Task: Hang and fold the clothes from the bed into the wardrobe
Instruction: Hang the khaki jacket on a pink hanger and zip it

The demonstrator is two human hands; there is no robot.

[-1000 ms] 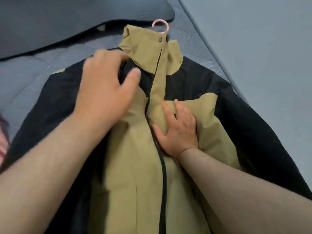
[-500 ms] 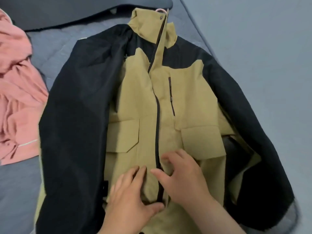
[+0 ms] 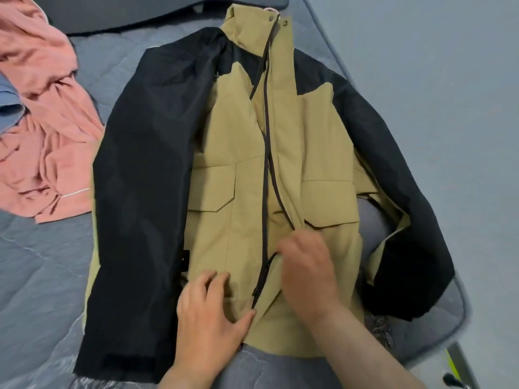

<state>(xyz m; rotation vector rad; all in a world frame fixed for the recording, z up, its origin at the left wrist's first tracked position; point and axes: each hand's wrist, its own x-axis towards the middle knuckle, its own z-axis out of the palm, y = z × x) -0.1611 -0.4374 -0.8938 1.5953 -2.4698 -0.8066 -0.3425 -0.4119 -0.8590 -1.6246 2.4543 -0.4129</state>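
We are looking at a khaki jacket (image 3: 238, 136) with black sleeves (image 3: 140, 164), a salmon-pink garment (image 3: 47, 80), and a grey quilted bed (image 3: 36, 276).

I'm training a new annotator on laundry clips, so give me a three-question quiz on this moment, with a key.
1. True or false: the jacket already hangs in the wardrobe.
2. What lies on the bed to the left of the jacket? A) a pink garment B) a pair of shoes C) a book
3. Fill in: the jacket's sleeves are ____ in colour.
Key: 1 false, it lies flat on the bed. 2 A. 3 black.
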